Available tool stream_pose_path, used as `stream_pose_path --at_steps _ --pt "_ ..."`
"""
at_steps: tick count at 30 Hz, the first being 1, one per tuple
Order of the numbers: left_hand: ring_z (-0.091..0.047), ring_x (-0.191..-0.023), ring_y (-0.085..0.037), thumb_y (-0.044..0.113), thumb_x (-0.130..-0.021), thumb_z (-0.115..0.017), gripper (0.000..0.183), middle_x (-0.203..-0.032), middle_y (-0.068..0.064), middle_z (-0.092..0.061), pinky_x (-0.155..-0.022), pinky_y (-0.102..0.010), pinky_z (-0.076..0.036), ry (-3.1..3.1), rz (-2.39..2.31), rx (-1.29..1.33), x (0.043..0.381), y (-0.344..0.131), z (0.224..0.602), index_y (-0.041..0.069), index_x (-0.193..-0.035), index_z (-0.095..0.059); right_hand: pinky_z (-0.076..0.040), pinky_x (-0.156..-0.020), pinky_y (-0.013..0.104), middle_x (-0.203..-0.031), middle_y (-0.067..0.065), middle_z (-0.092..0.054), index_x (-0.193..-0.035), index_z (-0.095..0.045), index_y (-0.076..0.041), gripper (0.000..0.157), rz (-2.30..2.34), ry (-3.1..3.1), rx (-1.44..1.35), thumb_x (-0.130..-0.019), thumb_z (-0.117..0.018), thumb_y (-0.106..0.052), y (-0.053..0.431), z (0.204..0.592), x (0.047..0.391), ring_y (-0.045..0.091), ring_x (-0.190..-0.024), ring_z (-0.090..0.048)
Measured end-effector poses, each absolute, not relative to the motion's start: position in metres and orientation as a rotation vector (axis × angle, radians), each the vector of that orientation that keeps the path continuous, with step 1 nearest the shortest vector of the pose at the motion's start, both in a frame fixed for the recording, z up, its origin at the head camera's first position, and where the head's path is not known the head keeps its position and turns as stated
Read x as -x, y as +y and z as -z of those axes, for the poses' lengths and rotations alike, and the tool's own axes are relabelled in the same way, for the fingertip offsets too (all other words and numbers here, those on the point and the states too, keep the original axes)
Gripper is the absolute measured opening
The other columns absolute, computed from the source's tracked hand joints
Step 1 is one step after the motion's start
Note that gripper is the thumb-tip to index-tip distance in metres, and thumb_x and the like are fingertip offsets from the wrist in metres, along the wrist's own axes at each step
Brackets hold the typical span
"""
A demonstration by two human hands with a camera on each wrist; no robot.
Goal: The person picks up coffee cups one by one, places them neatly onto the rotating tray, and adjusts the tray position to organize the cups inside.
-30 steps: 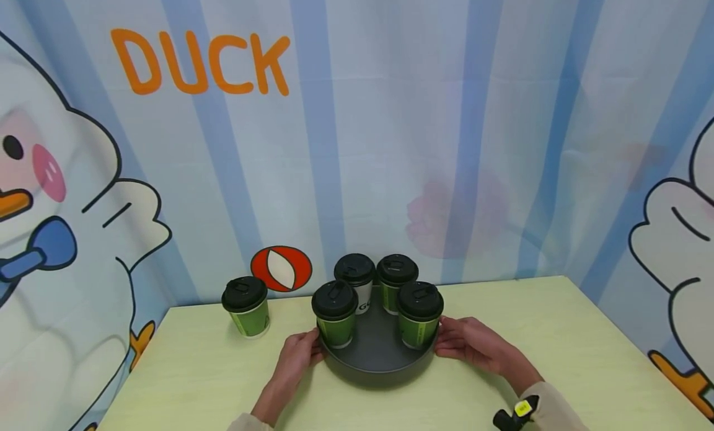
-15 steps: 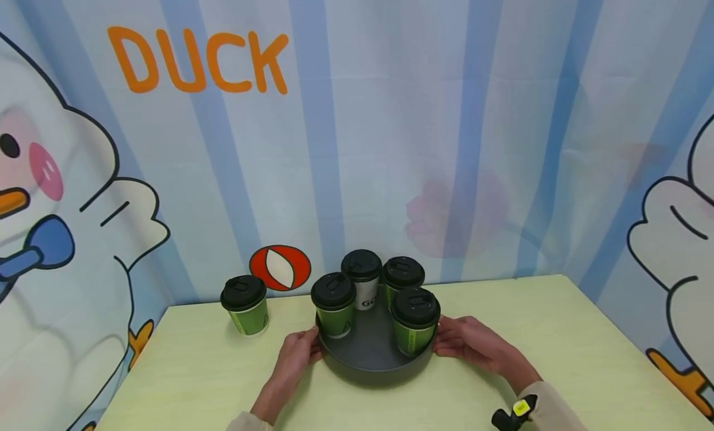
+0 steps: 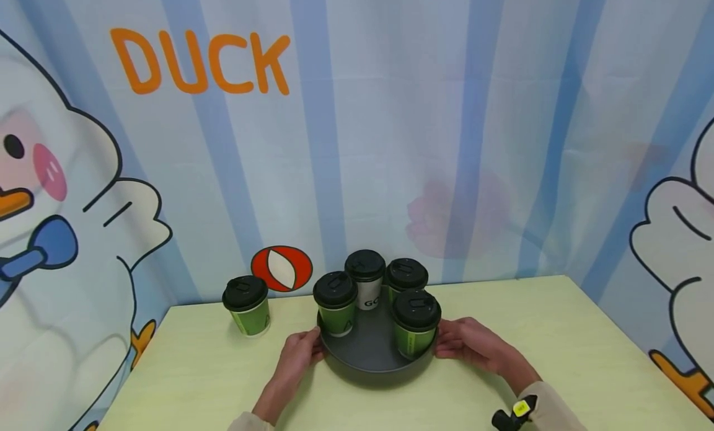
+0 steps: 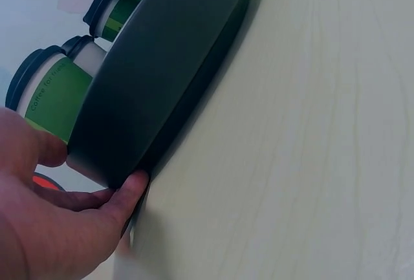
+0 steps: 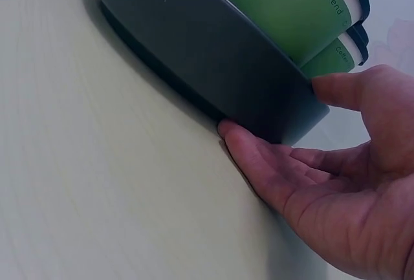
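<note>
A round dark grey tray [image 3: 364, 351] stands near the middle of the table, carrying several lidded paper coffee cups. Two green cups are in front, one at the left [image 3: 337, 319] and one at the right [image 3: 414, 340]. Behind them are a white cup [image 3: 368, 294] and another green cup [image 3: 406, 275], partly hidden. My left hand [image 4: 61, 218] grips the tray's left side, thumb at the upper rim and fingertips low against its wall. On the opposite side my right hand [image 5: 343, 189] holds it the same way, thumb close by the green cup.
Apart from the tray, one more green cup [image 3: 251, 316] with a black lid stands on the pale yellow table [image 3: 184, 369], back left. A printed duck curtain [image 3: 385, 139] hangs right behind the table's rear edge.
The tray's cups have shifted clockwise as seen from above: the front left one went back, the rear ones right, the front right one forward. Both hands stay at about the same places.
</note>
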State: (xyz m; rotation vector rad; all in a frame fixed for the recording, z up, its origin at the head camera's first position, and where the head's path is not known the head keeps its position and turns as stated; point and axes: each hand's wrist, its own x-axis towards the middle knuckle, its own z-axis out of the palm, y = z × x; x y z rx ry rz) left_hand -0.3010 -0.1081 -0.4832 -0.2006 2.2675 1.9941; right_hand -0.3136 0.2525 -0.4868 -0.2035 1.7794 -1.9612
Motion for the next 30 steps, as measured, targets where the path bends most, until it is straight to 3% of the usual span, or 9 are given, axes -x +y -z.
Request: stream_pose_path --at_steps 8,15,20,27,30 --pt "-0.055 -0.114 -0.036 0.038 -0.099 -0.047 0.061 -0.124 -0.025 -0.055 -0.096 -0.045 -0.046 2.424 -1.967 0.178 0.292 -0.121 0.46 -0.011 -0.134 -0.041 -0.051 -0.091 0.04 -0.103 0.021 -0.064 -0.119 -0.058 0.011 0.049 1.957 1.774 0.18 -0.097 -0.056 -0.033 0.254 0.488 0.315 0.023 -0.092 -0.067" --pt "-0.056 -0.109 -0.023 0.042 -0.094 -0.058 0.049 -0.119 -0.011 -0.059 -0.094 -0.041 -0.048 2.828 -2.033 0.181 0.289 -0.148 0.428 0.007 -0.128 -0.053 -0.051 -0.091 0.04 -0.102 0.02 -0.065 -0.117 -0.059 0.01 0.046 1.957 1.768 0.183 -0.097 -0.056 -0.032 0.255 0.488 0.316 0.024 -0.092 -0.067" --pt "-0.054 -0.111 -0.029 0.035 -0.087 -0.069 0.052 -0.122 -0.014 -0.052 -0.094 -0.045 -0.048 3.158 -2.155 0.1 0.298 -0.168 0.417 0.004 -0.126 -0.053 -0.051 -0.09 0.04 -0.101 0.019 -0.066 -0.118 -0.06 0.009 0.046 1.967 1.762 0.18 -0.097 -0.056 -0.032 0.255 0.489 0.315 0.023 -0.091 -0.067" --pt "-0.025 -0.131 -0.033 0.039 -0.076 -0.079 0.093 -0.146 -0.017 -0.026 -0.102 -0.059 -0.03 3.43 -1.892 0.275 0.317 -0.195 0.432 0.008 -0.147 -0.029 -0.051 -0.09 0.041 -0.101 0.019 -0.066 -0.118 -0.06 0.009 0.046 1.97 1.768 0.174 -0.097 -0.057 -0.032 0.254 0.488 0.315 0.023 -0.091 -0.067" --pt "-0.021 -0.135 -0.036 0.042 -0.073 -0.081 0.107 -0.151 -0.017 -0.018 -0.102 -0.061 -0.029 3.375 -1.811 0.3 0.326 -0.202 0.444 0.007 -0.151 -0.016 -0.051 -0.089 0.041 -0.1 0.02 -0.066 -0.117 -0.061 0.009 0.045 1.975 1.775 0.167 -0.097 -0.056 -0.031 0.254 0.489 0.315 0.024 -0.091 -0.067"
